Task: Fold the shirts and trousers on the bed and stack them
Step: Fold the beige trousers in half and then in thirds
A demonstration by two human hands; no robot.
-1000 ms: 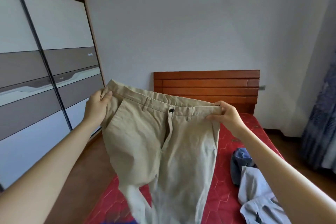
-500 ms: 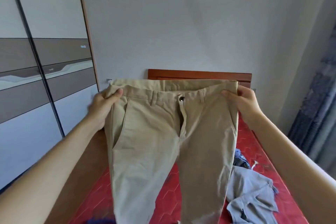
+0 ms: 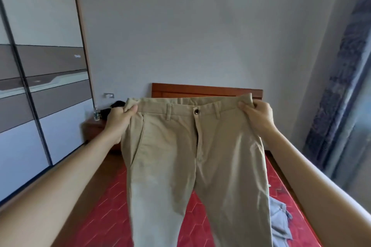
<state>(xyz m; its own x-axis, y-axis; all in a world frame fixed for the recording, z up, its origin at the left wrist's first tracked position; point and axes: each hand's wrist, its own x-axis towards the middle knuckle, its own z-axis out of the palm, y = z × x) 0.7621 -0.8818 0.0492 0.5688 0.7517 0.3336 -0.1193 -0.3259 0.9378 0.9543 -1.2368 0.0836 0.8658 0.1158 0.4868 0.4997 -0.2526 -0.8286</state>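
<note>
Trousers held up, both hands pinching waistband

The trousers hid most of the headboard; their legs ran off at six o'clock. The grey shirt showed only partly.

There is only one view, from a camera on the person's head. It looks forward along the bed toward the wooden headboard and the wall, tilted only a little down. It is close to the two raised forearms, which enter from the lower corners. The wide lens bends the wardrobe at the left edge.
</note>
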